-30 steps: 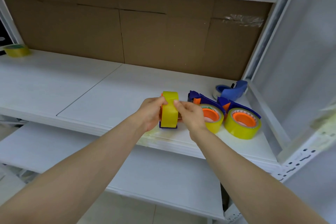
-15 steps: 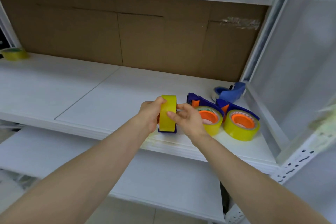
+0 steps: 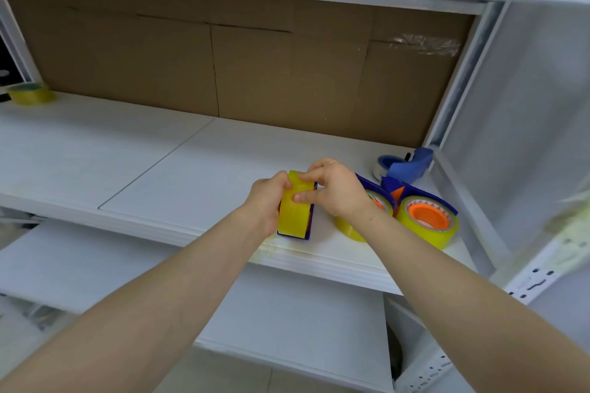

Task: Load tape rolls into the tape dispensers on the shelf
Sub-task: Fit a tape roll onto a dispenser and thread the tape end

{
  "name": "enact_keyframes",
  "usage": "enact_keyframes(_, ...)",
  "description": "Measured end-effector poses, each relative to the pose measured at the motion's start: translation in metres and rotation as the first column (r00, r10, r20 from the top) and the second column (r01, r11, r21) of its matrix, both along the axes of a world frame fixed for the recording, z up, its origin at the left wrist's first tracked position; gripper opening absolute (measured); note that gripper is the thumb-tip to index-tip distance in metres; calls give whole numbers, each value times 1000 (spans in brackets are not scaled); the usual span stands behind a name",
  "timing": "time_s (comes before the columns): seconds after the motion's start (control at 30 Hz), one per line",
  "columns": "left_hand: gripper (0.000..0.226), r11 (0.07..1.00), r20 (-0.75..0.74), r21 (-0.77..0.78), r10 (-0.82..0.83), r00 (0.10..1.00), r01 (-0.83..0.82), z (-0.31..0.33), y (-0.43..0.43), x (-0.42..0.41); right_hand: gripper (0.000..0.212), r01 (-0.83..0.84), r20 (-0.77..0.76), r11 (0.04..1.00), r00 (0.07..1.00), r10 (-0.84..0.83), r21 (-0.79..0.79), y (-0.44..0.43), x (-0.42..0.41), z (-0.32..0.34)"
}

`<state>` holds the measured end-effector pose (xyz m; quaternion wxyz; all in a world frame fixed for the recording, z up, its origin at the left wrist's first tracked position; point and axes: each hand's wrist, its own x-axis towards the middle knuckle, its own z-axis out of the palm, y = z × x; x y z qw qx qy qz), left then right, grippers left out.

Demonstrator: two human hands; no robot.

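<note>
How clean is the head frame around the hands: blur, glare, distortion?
Head view: light soft and even, no hard shadows; left hand, right hand and the yellow tape roll they hold read sharp; wide-angle stretch tilts the right upright; far right edge smears into a yellowish blur; only glare is the sheen on the clear tape patch on the cardboard back.

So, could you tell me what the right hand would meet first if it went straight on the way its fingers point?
The yellow tape roll: the right hand points left and its fingers are on the roll now, with the left hand gripping its far side.
</note>
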<state>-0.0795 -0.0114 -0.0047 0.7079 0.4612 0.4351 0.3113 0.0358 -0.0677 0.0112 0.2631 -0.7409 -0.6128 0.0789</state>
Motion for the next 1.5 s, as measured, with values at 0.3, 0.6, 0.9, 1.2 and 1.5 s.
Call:
enact_keyframes(0.3, 19, 1000, 32, -26, 10, 999, -9, 2, -2, 2, 43, 4, 251, 1000, 968, 1, -23, -3, -10, 11)
enact_keyframes(0.6, 28, 1000, 41, 13, -12, 999, 11, -4, 8, 3, 53, -69, 173, 997, 982, 76, -45, -12, -9, 7)
enact_keyframes(0.9, 36, 998, 61, -46, -44, 997, 47, -4, 2, 4, 73, 248, -682, 968, 705, -193, -17, -7, -3, -22)
enact_keyframes(1.2, 31, 998, 81, 54, -42, 996, 38, -11, -1, 8, 45, 202, -332, 979, 926, -178, 39, 17, 14, -12)
enact_keyframes(1.5, 17, 983, 89, 174, -79, 993, 63, -20, 0, 0, 34, -20, -126, 976, 992, -8, -218, 20, 15, 32)
